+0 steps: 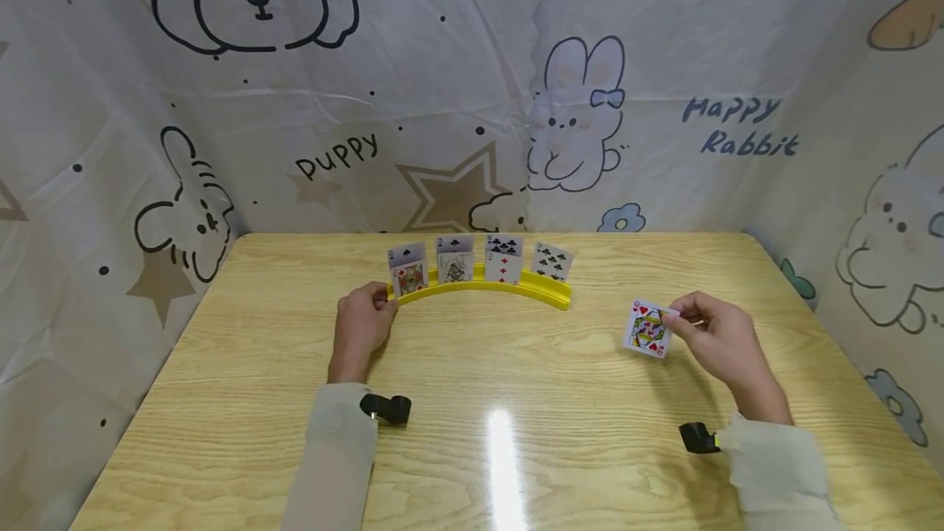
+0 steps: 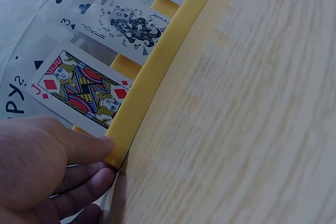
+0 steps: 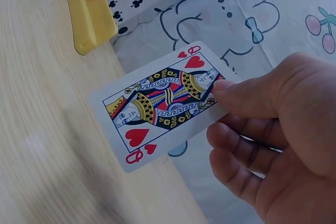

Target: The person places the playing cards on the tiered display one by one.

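My left hand (image 1: 364,326) grips the left end of a curved yellow card holder (image 1: 472,286), thumb on its front edge in the left wrist view. Standing in its front row are a jack of diamonds (image 2: 81,87), a joker (image 2: 131,27) and a red diamond card (image 1: 503,268). Spade and club cards rise behind these, partly hidden. One club card (image 1: 551,262) stands by itself at the right. Off to the right of the holder, my right hand (image 1: 719,338) pinches a queen of hearts (image 3: 165,103) by one edge, face showing, above the table.
The wooden table (image 1: 442,449) reaches back to a hanging cloth (image 1: 442,105) printed with cartoon animals, which also covers both sides. A black wrist camera (image 1: 387,408) sits at the left sleeve, another black camera (image 1: 696,437) at the right.
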A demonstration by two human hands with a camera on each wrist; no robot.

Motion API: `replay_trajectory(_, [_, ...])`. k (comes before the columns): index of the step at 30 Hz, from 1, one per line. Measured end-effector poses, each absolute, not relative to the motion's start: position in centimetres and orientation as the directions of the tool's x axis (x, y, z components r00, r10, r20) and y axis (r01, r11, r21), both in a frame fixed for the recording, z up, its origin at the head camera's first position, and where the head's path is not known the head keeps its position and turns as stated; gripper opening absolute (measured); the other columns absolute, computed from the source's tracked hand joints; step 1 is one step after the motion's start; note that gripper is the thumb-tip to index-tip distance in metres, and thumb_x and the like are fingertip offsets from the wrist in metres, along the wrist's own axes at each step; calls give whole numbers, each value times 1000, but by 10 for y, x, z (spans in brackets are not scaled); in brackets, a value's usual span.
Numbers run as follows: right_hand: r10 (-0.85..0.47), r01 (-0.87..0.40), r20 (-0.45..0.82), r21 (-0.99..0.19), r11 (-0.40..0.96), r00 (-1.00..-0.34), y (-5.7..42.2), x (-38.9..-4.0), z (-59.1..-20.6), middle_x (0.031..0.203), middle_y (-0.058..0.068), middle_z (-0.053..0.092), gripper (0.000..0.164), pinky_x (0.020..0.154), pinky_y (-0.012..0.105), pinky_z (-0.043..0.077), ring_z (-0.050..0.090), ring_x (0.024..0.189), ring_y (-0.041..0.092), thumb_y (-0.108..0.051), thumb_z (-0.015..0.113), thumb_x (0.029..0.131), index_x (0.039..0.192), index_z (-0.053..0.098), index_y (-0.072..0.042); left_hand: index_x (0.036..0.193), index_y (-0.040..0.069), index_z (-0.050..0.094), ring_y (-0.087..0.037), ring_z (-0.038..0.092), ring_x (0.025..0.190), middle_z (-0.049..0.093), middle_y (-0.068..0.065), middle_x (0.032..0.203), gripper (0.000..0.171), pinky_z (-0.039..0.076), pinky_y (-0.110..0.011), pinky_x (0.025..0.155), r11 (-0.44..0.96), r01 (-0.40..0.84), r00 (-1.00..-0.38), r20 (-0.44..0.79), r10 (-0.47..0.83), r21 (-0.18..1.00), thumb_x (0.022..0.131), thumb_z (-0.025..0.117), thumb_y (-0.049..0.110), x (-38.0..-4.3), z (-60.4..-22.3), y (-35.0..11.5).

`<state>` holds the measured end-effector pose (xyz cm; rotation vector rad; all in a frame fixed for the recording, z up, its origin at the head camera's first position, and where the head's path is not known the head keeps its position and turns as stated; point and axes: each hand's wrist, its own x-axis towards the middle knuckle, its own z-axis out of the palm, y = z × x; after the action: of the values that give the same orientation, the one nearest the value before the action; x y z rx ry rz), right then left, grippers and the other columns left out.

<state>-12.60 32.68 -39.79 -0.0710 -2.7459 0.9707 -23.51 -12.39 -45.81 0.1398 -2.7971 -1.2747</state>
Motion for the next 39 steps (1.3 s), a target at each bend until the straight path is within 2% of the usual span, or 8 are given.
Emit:
replay_trajectory(15, [124, -110, 290, -674, 731, -949, 295, -153, -405, 91, 11, 67, 16, 67, 16, 46, 57, 81, 19, -17, 68, 97, 94, 67, -2, 129, -1, 64, -29, 63, 101, 68, -17, 110, 36, 52, -43, 86, 650, -73, -994, -4, -107, 757, 96, 68, 12, -235, -458, -124])
replay_trajectory(39, [157, -135, 322, -722, 679, -933, 245, -191, -416, 92, 14, 68, 14, 66, 22, 45, 59, 82, 23, -14, 70, 96, 95, 67, 0, 126, 0, 66, -27, 65, 99, 69, -15, 108, 34, 53, -42, 85, 645, -60, -993, 20, -117, 762, 94, 69, 12, -236, -458, -126])
